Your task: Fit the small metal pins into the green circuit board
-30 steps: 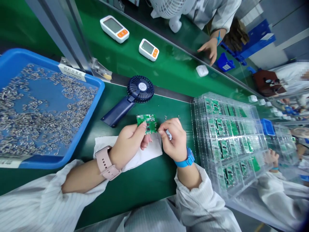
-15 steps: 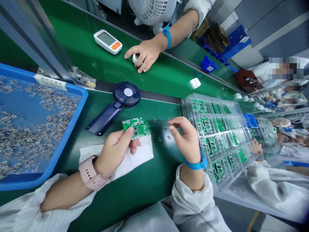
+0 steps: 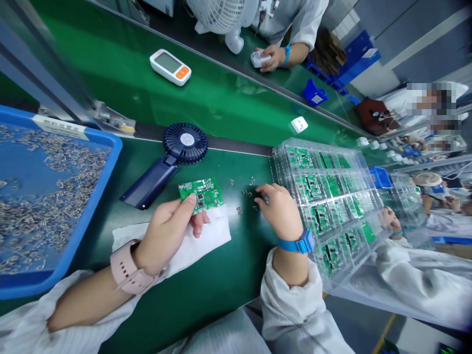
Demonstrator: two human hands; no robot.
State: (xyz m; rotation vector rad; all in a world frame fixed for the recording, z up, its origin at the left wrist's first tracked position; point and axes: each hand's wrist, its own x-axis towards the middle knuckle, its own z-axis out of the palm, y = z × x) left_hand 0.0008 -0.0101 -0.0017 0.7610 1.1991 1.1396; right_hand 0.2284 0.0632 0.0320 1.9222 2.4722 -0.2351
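A green circuit board [image 3: 210, 194] is pinched between the thumb and fingers of my left hand [image 3: 165, 231], above a white cloth [image 3: 217, 233] on the green table. My right hand [image 3: 282, 211] is beside several small metal parts [image 3: 247, 193] lying on the table. Its thumb and index finger are apart at the tips, with nothing visible between them. The other fingers are curled and partly hidden.
A blue tray [image 3: 116, 147] of small metal pieces stands left. A dark blue handheld fan [image 3: 147, 182] lies beyond my left hand. Clear plastic trays [image 3: 332, 191] of boards stand right. Across the belt, a person's hand [image 3: 273, 58] holds a white object; a white-orange meter [image 3: 170, 67] lies on the belt.
My right hand has turned downward, its fingertips lower near the metal parts. The other person's hand has moved back from the belt with a white object. My left hand still holds the board.
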